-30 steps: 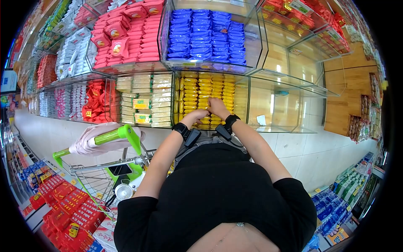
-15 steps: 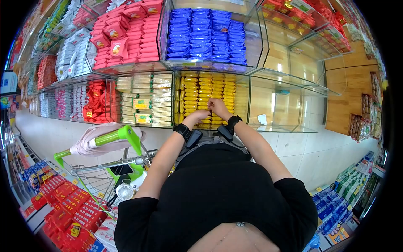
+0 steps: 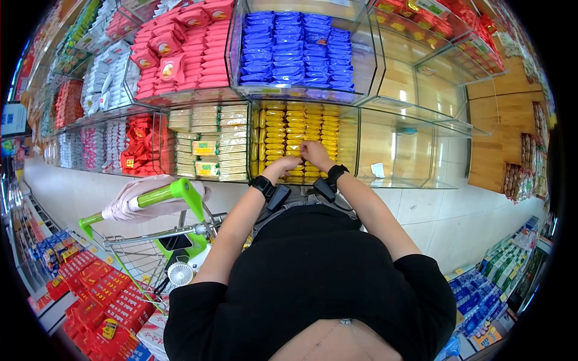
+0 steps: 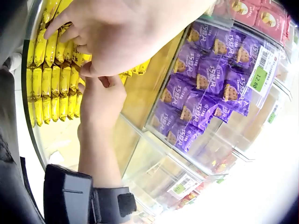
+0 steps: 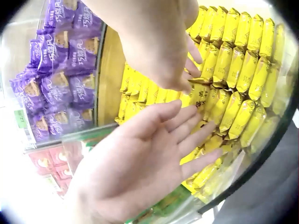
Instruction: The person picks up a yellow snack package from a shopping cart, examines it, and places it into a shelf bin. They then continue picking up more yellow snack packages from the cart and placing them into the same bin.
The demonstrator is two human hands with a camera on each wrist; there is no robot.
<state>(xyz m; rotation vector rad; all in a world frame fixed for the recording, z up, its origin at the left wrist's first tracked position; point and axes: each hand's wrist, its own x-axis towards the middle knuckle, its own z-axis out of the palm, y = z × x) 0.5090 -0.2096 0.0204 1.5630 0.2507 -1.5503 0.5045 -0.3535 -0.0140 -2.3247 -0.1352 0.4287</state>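
Yellow packets [image 3: 275, 129] stand in rows inside a clear bin. The left hand [image 3: 285, 163] reaches in low over them; in the right wrist view this left hand [image 5: 145, 158] has its palm turned up and its fingers extended beneath the other hand. The right hand [image 3: 316, 154] is close beside it, with bent fingers. In the right wrist view, the right hand [image 5: 161, 51] appears to pinch the end of a yellow packet [image 5: 202, 93]; its fingertips are partly hidden. The left wrist view shows the left hand [image 4: 117, 37] overlapping the right hand [image 4: 100, 100].
Bins of blue-purple packets [image 3: 289, 51], pink packets [image 3: 211, 57] and pale packets [image 3: 232, 141] surround the yellow ones. A clear-walled bin [image 3: 394, 147] stands to the right. At the left is a green-handled cart [image 3: 180, 192] with a cloth and a small fan [image 3: 180, 274].
The head view has shifted very slightly. Both hands stay at nearly the same place over the yellow packets.
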